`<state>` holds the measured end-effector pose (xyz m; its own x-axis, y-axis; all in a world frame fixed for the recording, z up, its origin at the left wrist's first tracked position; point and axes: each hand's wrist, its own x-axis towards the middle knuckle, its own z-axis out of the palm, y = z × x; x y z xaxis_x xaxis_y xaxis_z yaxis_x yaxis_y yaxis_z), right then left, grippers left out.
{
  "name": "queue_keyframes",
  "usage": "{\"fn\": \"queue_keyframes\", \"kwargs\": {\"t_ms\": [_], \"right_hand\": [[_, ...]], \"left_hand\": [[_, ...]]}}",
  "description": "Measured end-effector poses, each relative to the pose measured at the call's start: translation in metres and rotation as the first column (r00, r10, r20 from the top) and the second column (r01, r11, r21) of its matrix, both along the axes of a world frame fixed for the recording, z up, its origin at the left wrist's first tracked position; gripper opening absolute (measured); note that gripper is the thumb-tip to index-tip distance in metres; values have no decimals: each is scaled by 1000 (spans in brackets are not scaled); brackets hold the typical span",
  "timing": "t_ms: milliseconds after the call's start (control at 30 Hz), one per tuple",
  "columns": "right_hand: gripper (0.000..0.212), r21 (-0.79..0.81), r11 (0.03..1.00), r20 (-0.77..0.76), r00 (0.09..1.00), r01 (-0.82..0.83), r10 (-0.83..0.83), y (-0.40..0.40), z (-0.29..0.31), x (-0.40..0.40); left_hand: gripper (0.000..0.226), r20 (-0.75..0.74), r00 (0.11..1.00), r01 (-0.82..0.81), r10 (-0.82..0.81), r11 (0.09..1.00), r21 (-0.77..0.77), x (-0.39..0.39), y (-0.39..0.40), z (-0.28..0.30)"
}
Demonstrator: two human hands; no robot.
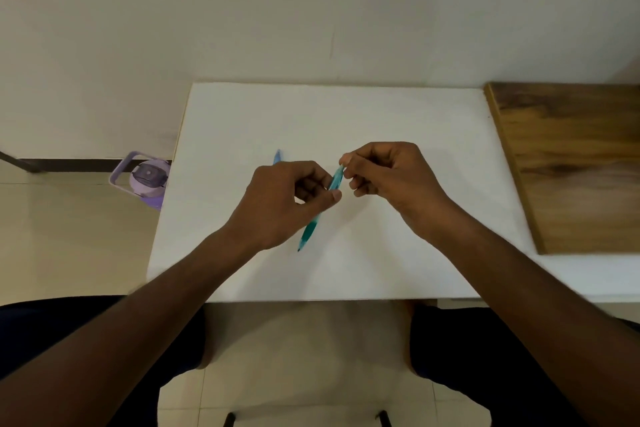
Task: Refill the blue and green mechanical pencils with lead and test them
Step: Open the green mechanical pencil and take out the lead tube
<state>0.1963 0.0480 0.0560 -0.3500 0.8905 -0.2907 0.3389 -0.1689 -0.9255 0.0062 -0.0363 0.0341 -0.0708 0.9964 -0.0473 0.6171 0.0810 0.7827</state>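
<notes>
Left hand [277, 204] curls round the green pencil [313, 224] mid-barrel, thumb and fingers pinching it so it sits tilted, tip down toward 7 o'clock, cap end up toward 1 o'clock. That hold looks meant to steady the barrel and keep the top end open to the other hand. Right hand [388, 177] is at 3 o'clock of the left, fingers curled in, thumb and forefinger pinched at the pencil's top end; likely working the cap or feeding lead, but no lead or cap is visible, too small to tell. Whether the tip touches the sheet [398, 121] can't be told; it hangs just over or on it, near the sheet's middle. Blue pencil [277, 156] lies on the sheet at 11 o'clock of the left hand, mostly hidden behind the knuckles, only its far end showing; parked there, out of the way, within reach for its own turn. White sheet covers the table top, probably as the test surface; no marks seen on it. Wooden board [571, 163] sits at 3 o'clock, beside the sheet's right edge. Purple bottle [149, 178] stands on the floor at 9 o'clock, just off the table's left edge. Judgement: green pencil refill in progress, testing not yet done.
</notes>
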Motion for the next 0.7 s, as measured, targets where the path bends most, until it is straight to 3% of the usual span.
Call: {"fn": "queue_keyframes", "kwargs": {"t_ms": [267, 700], "right_hand": [[12, 11, 997, 26, 997, -72, 71, 0, 2, 0], [10, -127, 991, -223, 973, 37, -65, -1, -7, -5]], "left_hand": [[20, -23, 1000, 1, -1, 1000, -11, -5, 1, -1], [16, 8, 999, -42, 43, 997, -59, -10, 4, 5]]}}
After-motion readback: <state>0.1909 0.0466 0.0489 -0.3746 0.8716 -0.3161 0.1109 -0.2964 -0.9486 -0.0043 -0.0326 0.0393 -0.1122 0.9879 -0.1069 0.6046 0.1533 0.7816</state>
